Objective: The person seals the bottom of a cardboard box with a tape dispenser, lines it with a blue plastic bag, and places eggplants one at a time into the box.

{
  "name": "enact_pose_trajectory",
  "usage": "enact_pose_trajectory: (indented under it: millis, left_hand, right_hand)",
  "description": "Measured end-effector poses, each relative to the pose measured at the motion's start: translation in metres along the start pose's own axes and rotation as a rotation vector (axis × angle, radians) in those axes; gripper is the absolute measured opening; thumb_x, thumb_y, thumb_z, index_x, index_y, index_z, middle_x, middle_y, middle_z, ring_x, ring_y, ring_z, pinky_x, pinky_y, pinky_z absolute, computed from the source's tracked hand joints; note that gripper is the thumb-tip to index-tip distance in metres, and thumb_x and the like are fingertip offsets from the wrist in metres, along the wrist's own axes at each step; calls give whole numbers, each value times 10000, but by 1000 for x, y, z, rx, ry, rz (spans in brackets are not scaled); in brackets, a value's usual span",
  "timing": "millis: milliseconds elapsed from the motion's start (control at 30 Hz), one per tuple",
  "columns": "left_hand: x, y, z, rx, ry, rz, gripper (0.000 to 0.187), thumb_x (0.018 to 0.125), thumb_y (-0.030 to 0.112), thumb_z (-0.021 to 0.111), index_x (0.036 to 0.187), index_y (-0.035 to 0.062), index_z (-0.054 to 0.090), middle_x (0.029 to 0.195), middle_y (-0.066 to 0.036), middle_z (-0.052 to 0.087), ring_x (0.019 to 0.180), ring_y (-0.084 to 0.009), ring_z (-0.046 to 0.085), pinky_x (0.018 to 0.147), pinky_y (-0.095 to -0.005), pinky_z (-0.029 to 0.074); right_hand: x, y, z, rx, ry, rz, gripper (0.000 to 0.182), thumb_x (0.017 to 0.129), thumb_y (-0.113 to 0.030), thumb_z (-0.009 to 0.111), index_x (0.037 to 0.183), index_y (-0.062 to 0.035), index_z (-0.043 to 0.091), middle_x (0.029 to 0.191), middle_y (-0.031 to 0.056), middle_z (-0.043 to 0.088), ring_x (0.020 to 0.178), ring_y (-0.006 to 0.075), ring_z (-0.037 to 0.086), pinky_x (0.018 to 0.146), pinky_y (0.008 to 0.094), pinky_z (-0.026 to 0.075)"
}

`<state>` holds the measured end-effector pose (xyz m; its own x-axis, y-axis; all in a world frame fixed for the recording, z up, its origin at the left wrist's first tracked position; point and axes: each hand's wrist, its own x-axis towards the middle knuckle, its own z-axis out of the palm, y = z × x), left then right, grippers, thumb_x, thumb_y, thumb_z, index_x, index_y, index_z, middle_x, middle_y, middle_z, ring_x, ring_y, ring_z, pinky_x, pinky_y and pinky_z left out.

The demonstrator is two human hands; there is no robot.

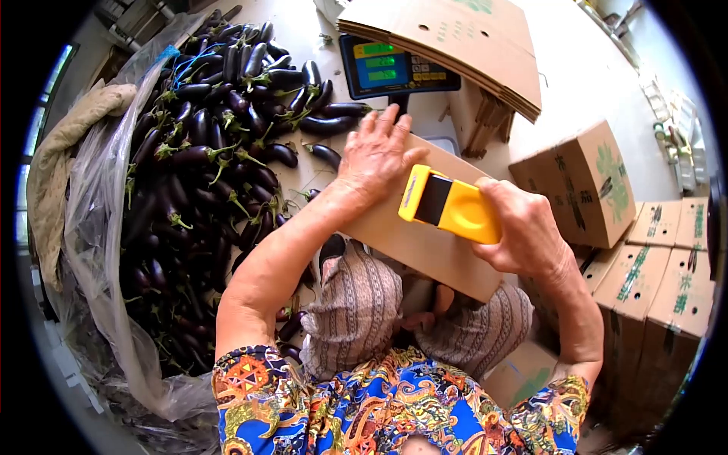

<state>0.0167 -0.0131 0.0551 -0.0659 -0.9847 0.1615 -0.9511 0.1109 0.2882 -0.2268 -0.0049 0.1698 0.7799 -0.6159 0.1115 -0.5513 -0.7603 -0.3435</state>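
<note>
A closed brown carton (447,182) lies at a slant in front of my knees. My left hand (379,152) rests flat on its far left end, fingers spread. My right hand (527,224) is wrapped round a yellow tape dispenser (462,208) with a dark middle section, held over the carton's top. Its front end points left, toward my left hand. Beyond the carton stands a digital scale display (390,68) with lit green figures; part of the scale below is hidden by the carton.
A large heap of eggplants (212,152) fills the left side, edged by clear plastic sheeting (106,220). Flattened cardboard (470,38) is stacked at the back. A printed carton (580,182) stands at right, with more cartons (644,280) below it.
</note>
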Motion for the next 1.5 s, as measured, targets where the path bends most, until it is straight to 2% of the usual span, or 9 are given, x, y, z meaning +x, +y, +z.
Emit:
enact_pose_trajectory:
  millis: [33, 167, 300, 467, 733, 933, 1233, 1333, 1500]
  left_hand:
    - [0, 1, 0, 30, 17, 9, 627, 950, 505, 485, 1413, 85, 435, 1487, -174, 378, 1368, -369, 349, 1098, -505, 323]
    - [-1, 6, -12, -28, -21, -5, 541, 957, 453, 483, 1357, 89, 509, 1382, -159, 472, 1239, -344, 475, 1045, -424, 405]
    - [-2, 7, -17, 54, -52, 76, 519, 954, 432, 479, 1351, 99, 509, 1376, -145, 476, 1234, -343, 474, 1034, -438, 410]
    - [2, 9, -6, -52, -9, -19, 533, 947, 450, 492, 1351, 104, 519, 1365, -122, 486, 1249, -336, 461, 1033, -448, 411]
    - [1, 6, -6, -51, -5, -14, 512, 945, 438, 518, 1340, 112, 532, 1356, -115, 488, 1241, -337, 463, 1012, -445, 432]
    - [4, 10, -9, 9, -43, -32, 492, 969, 445, 476, 1359, 148, 517, 1383, -100, 478, 1266, -322, 468, 1030, -417, 420]
    - [9, 9, -11, 20, -60, -17, 482, 980, 437, 462, 1362, 149, 516, 1372, -101, 483, 1244, -317, 486, 1022, -410, 423]
    - [8, 6, -7, 28, -23, 9, 488, 982, 445, 454, 1365, 149, 513, 1365, -105, 488, 1239, -319, 490, 1024, -405, 422]
    - [8, 4, -5, 19, 1, 25, 482, 966, 438, 489, 1336, 134, 543, 1338, -80, 501, 1202, -303, 504, 983, -416, 460]
  right_hand:
    - [-6, -3, -5, -93, -59, 9, 616, 620, -203, 797, 1141, -9, 532, 964, 203, 633, 825, 350, 670, 705, 395, 560]
    - [-43, 12, -24, -70, 0, 59, 626, 609, -208, 803, 1137, -5, 533, 915, 175, 620, 796, 337, 665, 695, 398, 554]
    - [-111, 27, -39, -39, 27, 226, 560, 622, -136, 787, 1111, -32, 534, 853, 163, 596, 749, 348, 636, 680, 407, 539]
    - [-171, 40, -26, 42, 61, 320, 573, 645, -150, 805, 1139, -23, 544, 912, 184, 627, 829, 359, 660, 739, 395, 553]
    - [-182, 71, 9, 133, 103, 304, 543, 678, -166, 810, 1121, -14, 535, 926, 177, 618, 824, 357, 660, 738, 393, 553]
    - [-187, 79, 30, 260, 142, 326, 541, 670, -159, 813, 1109, -23, 526, 905, 172, 622, 816, 363, 656, 734, 389, 546]
    - [-182, 63, 0, 235, 203, 271, 568, 611, -149, 804, 1109, -31, 557, 854, 144, 624, 747, 323, 660, 682, 372, 552]
    - [-185, 70, 6, 217, 135, 290, 577, 604, -144, 799, 1114, -30, 555, 848, 144, 620, 739, 325, 656, 679, 375, 554]
    - [-187, 76, 22, 228, 151, 280, 574, 620, -146, 800, 1120, -29, 545, 858, 151, 617, 749, 337, 654, 692, 379, 555]
